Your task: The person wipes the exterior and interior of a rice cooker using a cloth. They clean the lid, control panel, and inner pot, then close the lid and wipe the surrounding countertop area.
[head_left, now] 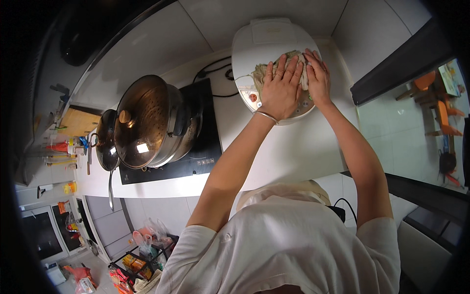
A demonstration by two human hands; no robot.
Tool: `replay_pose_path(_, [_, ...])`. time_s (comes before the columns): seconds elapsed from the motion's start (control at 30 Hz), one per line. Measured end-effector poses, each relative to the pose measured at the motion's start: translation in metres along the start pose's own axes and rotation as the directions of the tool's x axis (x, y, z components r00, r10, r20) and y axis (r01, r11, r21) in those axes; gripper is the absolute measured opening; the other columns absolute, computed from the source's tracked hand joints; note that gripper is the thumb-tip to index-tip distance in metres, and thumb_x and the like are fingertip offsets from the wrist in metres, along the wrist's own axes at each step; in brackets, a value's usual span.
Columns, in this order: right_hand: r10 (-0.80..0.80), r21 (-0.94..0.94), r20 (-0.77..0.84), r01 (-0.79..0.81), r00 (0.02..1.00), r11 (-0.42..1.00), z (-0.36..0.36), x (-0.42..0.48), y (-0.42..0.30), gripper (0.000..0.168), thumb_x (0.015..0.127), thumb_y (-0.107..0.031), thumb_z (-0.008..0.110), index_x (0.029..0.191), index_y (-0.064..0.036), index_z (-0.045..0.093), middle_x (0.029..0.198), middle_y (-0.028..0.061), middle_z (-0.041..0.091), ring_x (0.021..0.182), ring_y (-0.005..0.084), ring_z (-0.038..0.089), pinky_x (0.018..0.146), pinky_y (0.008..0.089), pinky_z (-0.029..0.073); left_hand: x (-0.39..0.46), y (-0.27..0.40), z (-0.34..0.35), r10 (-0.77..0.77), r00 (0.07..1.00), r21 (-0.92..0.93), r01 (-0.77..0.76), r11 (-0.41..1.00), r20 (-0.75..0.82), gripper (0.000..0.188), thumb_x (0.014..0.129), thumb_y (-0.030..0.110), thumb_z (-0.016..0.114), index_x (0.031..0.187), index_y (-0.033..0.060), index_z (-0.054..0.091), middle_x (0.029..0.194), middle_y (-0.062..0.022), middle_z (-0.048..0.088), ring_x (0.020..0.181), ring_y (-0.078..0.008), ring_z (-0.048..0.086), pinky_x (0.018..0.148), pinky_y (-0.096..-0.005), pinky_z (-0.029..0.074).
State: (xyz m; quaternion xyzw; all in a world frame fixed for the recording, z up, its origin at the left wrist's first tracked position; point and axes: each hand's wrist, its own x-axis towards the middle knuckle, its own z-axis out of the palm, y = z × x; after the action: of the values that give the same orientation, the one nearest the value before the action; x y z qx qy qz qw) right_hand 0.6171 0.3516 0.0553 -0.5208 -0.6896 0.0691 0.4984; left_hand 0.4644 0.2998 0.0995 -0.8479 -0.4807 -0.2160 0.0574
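A white rice cooker (244, 47) with a rounded lid stands on the white countertop, close to the wall. On its top lies a crumpled, pale greenish-beige cloth (259, 75). My left hand (281, 88), a bangle at its wrist, presses flat on the cloth with the fingers a little apart. My right hand (318, 79) rests at the cloth's right edge, over the right side of the lid. Part of the control panel with small round buttons shows below the cloth; my left hand hides the rest.
Left of the cooker, a large steamer pot with a glass lid (141, 128) stands on a black induction hob (207, 147), beside a lidded pan (106, 141). A black power cord (224, 96) lies behind. A wooden board (79, 121) and a wire rack with packets (137, 262) are farther left.
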Motion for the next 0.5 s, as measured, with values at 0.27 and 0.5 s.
replay_pose_path(0.27, [-0.127, 0.076, 0.241, 0.111, 0.962, 0.991, -0.022, -0.003, -0.045, 0.050, 0.086, -0.028, 0.064, 0.132, -0.017, 0.049, 0.147, 0.0099, 0.037, 0.139, 0.0260, 0.029, 0.109, 0.0509, 0.019, -0.021, -0.037, -0.031, -0.224, 0.970, -0.550, 0.139, 0.823, -0.090, 0.059, 0.088, 0.024, 0.056, 0.140, 0.0022, 0.037, 0.149, -0.0220, 0.028, 0.141, -0.0392, 0.016, 0.114, -0.0485, 0.015])
replay_pose_path(0.5, [-0.225, 0.001, 0.297, 0.235, 0.928, 0.972, -0.031, -0.007, -0.044, 0.028, 0.078, -0.017, 0.072, 0.102, -0.011, 0.060, 0.116, 0.0076, 0.047, 0.110, 0.0268, 0.044, 0.097, 0.0438, 0.031, -0.050, -0.052, -0.023, -0.658, 0.751, -0.637, 0.531, 0.559, 0.048, 0.082, 0.088, 0.036, 0.061, 0.146, -0.0013, 0.018, 0.153, -0.0284, 0.004, 0.143, -0.0405, 0.003, 0.115, -0.0466, 0.012])
